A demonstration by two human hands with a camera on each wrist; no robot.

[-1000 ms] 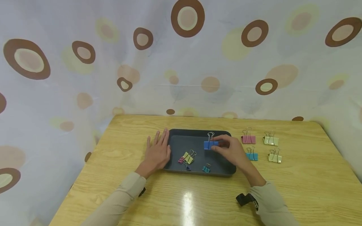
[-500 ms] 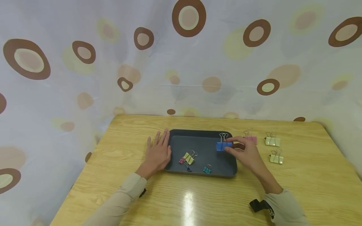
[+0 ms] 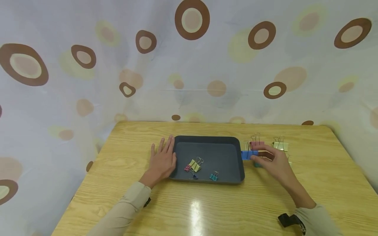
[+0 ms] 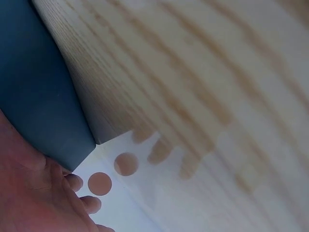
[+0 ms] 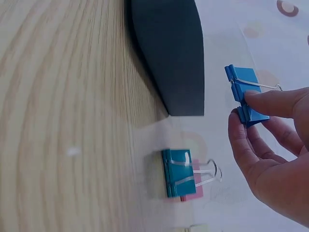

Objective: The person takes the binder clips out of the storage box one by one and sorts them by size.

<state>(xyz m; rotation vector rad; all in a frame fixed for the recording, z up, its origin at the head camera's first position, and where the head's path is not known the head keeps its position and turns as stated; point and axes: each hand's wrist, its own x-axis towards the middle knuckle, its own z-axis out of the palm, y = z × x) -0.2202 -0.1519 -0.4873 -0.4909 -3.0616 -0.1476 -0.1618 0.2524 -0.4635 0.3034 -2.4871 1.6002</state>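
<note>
My right hand (image 3: 276, 164) pinches a blue binder clip (image 3: 249, 155) between thumb and fingers, just past the tray's right rim. In the right wrist view the same blue binder clip (image 5: 245, 94) hangs above the table with its wire handles towards the palm. My left hand (image 3: 160, 162) lies with straight fingers along the left side of the dark grey tray (image 3: 206, 139). In the tray are a yellow binder clip (image 3: 195, 166), a small pink one (image 3: 187, 167), a small dark blue one (image 3: 194, 176) and a teal one (image 3: 214, 177).
Right of the tray stand a pink binder clip (image 3: 257, 144), a pale yellow-green one (image 3: 281, 146) and a teal one (image 5: 179, 173). Another pale clip is mostly hidden behind my right hand. A patterned cloth (image 3: 218, 59) hangs behind the wooden table (image 3: 165, 209).
My right hand has carried the blue binder clip rightward, from over the tray to beyond its right rim. The left hand stays at the tray's left side.
</note>
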